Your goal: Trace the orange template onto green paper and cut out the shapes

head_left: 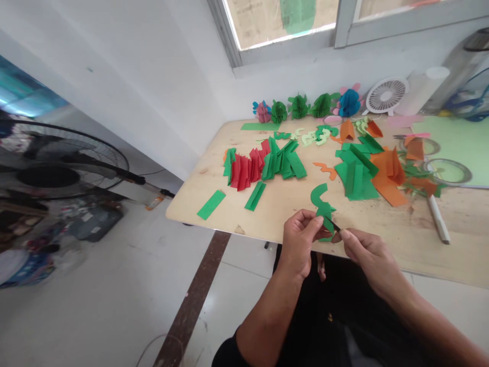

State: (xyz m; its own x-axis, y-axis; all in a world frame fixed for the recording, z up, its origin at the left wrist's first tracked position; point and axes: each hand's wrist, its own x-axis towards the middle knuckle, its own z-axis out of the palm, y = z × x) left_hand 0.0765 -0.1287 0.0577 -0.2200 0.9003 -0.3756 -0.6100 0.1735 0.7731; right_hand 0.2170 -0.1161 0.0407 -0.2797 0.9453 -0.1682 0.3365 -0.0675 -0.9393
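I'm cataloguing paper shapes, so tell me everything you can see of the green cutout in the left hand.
The green cutout looks like plain, matte paper. Its upper end curves into a hook, open toward the picture's right; its lower part is partly hidden by fingers. The left hand pinches it over the wooden tabletop's near edge. A thin dark tool in the right hand overlaps its lower part; whether they touch is unclear.

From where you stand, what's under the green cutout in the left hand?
Wooden tabletop shows around the curled upper end of the green cutout; the left hand holds it lower down, fingers partly hidden. Whatever lies directly beneath the cutout is covered, so I can't tell.
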